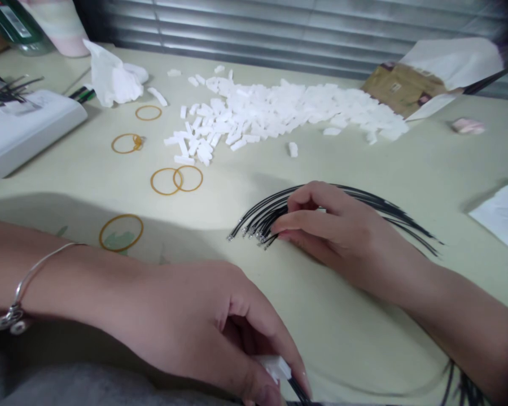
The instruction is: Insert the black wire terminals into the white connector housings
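Head view: left hand (198,318) clamps the likely light, stiff connector (274,366) by the worktop's (347,332) near edge, while right hand (342,228), clamped or not unclear, touches probably springy wires (271,206) farther back, best held behind their tips (260,234).

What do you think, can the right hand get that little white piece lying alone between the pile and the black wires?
Probably yes: the right hand is near, and nothing seems to block the white piece, though the fingers would first have to leave the black wires.
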Tool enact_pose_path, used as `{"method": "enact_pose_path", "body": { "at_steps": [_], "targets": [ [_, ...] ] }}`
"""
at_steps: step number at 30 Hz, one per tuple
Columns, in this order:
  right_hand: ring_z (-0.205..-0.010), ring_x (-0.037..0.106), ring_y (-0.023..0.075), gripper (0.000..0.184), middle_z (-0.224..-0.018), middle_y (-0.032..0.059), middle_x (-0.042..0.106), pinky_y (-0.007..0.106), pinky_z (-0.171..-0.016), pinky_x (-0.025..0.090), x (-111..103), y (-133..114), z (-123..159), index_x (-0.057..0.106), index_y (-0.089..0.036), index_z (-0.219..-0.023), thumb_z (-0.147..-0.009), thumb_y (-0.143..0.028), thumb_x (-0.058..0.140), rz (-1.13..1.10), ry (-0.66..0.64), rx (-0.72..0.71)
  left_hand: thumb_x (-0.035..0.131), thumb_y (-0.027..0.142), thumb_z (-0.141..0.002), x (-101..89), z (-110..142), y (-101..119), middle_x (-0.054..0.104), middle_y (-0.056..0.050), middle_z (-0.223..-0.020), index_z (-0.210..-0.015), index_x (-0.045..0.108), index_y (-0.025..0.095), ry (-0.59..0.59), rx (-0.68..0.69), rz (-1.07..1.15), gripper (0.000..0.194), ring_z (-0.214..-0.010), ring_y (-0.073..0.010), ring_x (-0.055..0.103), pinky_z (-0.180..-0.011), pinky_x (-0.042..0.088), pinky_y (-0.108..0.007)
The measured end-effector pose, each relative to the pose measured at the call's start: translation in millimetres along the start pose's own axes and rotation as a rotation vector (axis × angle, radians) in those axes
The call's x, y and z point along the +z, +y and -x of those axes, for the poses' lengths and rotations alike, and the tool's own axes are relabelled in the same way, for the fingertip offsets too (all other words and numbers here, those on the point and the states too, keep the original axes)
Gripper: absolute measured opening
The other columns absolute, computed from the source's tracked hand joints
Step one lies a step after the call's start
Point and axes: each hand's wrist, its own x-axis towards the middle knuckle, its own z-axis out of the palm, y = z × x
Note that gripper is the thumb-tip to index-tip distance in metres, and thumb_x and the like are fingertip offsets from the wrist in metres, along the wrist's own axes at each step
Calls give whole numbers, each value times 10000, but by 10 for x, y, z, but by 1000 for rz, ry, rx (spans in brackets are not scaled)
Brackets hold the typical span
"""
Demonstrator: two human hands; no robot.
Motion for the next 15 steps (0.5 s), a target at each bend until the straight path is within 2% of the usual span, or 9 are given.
{"method": "enact_pose_path", "body": {
  "at_steps": [6,9,11,13,15],
  "targets": [
    [-802,471,155,113,-906,52,468,266,-643,409,-11,-4,2,552,-197,-891,-867,-171,444,73,-49,1,558,213,-827,4,2,-9,679,-51,-905,-1103,639,175,-5,11,17,290,-696,-107,531,-597,395,-194],
    [-889,471,208,114,-927,95,498,347,-748,421,26,-42,-14,527,-141,-873,-885,-154,414,217,-134,-65,562,223,-825,3,13,-27,649,-33,-835,-1097,643,179,19,37,12,288,-706,-107,527,-610,398,-189],
    [-910,475,254,139,-919,133,524,411,-765,413,69,-72,-33,521,-107,-851,-886,-120,387,289,-158,-117,562,227,-823,8,10,-54,604,-13,-761,-1088,650,185,32,52,4,282,-692,-104,513,-609,398,-184],
    [-899,486,280,159,-907,154,541,436,-743,412,88,-94,-51,521,-97,-844,-883,-101,367,326,-153,-146,590,241,-798,23,-3,-94,576,-8,-733,-1055,668,177,45,88,53,277,-668,-102,501,-590,402,-180],
    [-903,495,271,177,-929,154,549,420,-750,422,37,-103,-60,507,-114,-855,-891,-103,335,343,-137,-151,611,245,-769,51,-23,-141,574,-14,-763,-1029,678,167,64,111,195,279,-664,-99,517,-583,422,-172]
  ]
}}
